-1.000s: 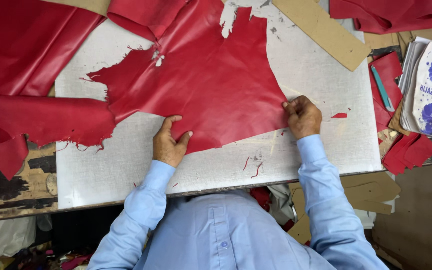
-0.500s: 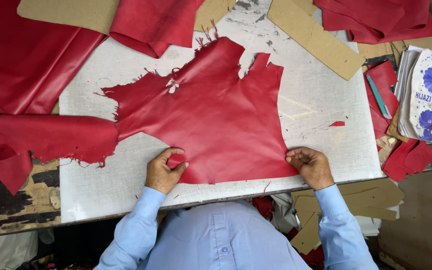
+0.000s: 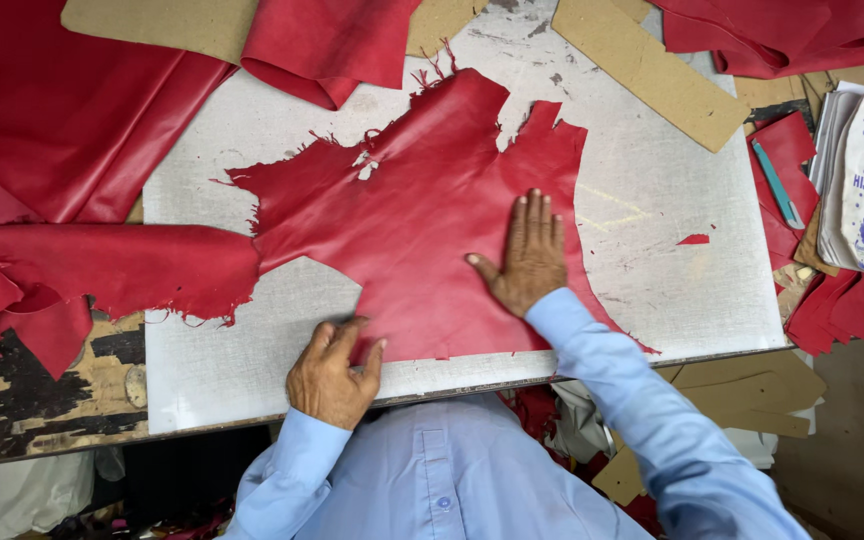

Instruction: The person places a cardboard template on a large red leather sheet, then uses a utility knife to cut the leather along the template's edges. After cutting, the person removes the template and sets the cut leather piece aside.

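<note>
A big red hide [image 3: 422, 230] lies flat on the white board [image 3: 672, 210]. Its long side runs from 10 o'clock down to 4 o'clock. The right hand [image 3: 527, 260] lies on top of it, open and flat, fingers pointing to 12 o'clock, gripping nothing. The left hand [image 3: 334, 375] sits at the hide's near edge, toward 7 o'clock, pinching that edge in curled fingers. Most of the hide spreads away toward 11 o'clock. The right hand is nearer its middle.
</note>
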